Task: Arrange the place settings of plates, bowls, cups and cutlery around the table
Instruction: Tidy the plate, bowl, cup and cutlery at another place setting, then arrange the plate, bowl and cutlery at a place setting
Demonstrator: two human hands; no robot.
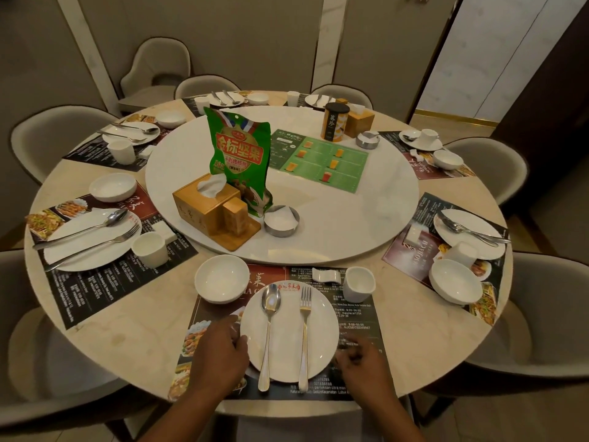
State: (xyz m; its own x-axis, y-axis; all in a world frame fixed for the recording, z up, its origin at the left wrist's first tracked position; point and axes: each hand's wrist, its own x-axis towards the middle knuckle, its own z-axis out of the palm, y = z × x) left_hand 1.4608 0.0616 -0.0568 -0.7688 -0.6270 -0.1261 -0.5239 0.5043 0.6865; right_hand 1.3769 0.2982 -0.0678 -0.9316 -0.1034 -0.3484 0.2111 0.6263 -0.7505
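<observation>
- The near setting sits right in front of the person. The plate [287, 349] lies on a printed placemat [357, 317] at the edge of the table [127, 330]. The spoon [269, 330] and fork [305, 330] lie side by side across it, handles poking just past the near rim.
- The left hand [220, 349] curls round the plate's left rim, thumb on the edge.
- The right hand [363, 362] is just beside the right rim with its fingers loosely bent. It is blurred, so I cannot tell whether it holds the rim or only hangs next to it.
- The bowl [222, 279] stands just beside the plate's upper left. The cup [359, 283] stands apart at the upper right, next to a small chopstick rest [326, 275].
- My guess is that the plate is being squared up. A quick tug or twist could send the loose cutlery skating across it (nothing pins either piece, and the handles overhang).
- If only the left hand has hold of the plate, it may pivot rather than slide straight and end up crooked on the mat.
- Pushed forward, the plate's rim would meet the bowl first, and a knock could shove the bowl toward the turntable [350, 212].
- The setting on the person's right looks unfinished. A tipped cup [459, 252] seems to lie on its side there, so a jolt to the table might roll it.
</observation>
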